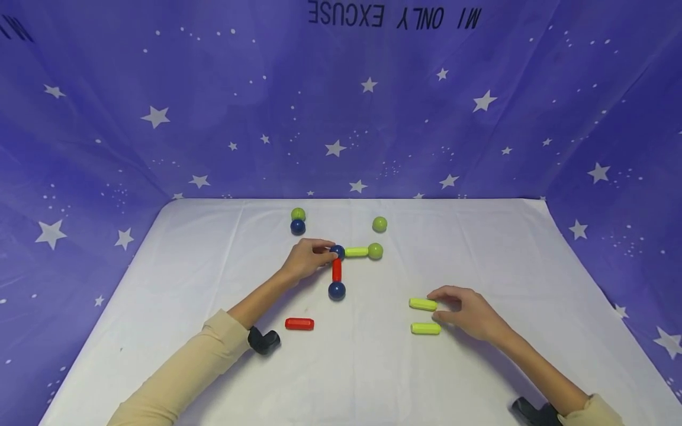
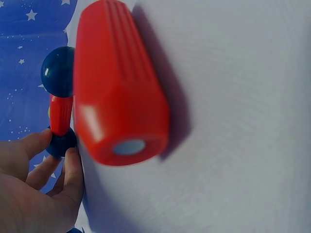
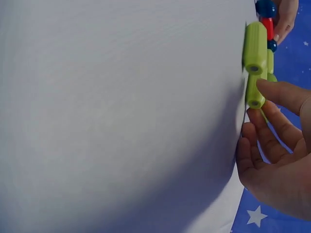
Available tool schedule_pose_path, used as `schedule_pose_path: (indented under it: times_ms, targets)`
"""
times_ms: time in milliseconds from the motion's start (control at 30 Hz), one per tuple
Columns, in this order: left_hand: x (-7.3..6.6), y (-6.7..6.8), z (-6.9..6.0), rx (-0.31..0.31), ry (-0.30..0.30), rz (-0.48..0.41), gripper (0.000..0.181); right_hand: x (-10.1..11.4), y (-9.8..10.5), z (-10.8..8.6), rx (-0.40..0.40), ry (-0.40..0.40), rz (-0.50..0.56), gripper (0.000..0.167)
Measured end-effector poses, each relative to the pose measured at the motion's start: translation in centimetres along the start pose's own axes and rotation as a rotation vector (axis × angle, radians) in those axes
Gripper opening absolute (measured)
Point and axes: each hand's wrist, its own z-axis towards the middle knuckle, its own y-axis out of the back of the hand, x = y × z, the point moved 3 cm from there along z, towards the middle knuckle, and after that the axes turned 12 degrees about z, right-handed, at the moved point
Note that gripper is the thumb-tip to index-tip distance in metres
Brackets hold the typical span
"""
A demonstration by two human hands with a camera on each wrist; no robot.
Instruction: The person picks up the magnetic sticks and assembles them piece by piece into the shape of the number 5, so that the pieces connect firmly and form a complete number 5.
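My left hand [image 1: 309, 258] pinches a dark blue ball [image 1: 338, 252] at the corner of a joined piece. From that ball a yellow-green rod [image 1: 356, 252] runs right to a green ball [image 1: 375, 251], and a red rod [image 1: 337, 270] runs toward me to another blue ball [image 1: 337, 290]. On the right, my right hand [image 1: 469, 312] has thumb and forefinger apart at the right end of the farther yellow-green rod [image 1: 422, 304]; the right wrist view shows the fingers beside it, not closed round it. A second yellow-green rod [image 1: 425, 328] lies nearer me.
A loose red rod [image 1: 299, 323] lies on the white table [image 1: 341, 378] by my left forearm, large in the left wrist view. At the back are a green ball [image 1: 298, 214] against a blue ball [image 1: 298, 227], and a lone green ball [image 1: 379, 223].
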Motion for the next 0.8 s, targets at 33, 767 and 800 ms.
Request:
schedule_pose_path:
  times_ms: [33,767,800]
  targets:
    - [0.0,0.0,0.0,0.001,0.001,0.0,0.036,-0.1,0.0,0.0,0.0,-0.002,-0.001,0.028]
    - [0.1,0.0,0.0,-0.009,-0.016,0.013,0.036,2.6,-2.7,3.6,0.057,0.106,0.047,0.021]
    - [0.1,0.0,0.0,-0.007,-0.014,0.011,0.036,2.9,-3.0,3.9,0.065,0.119,0.054,0.021]
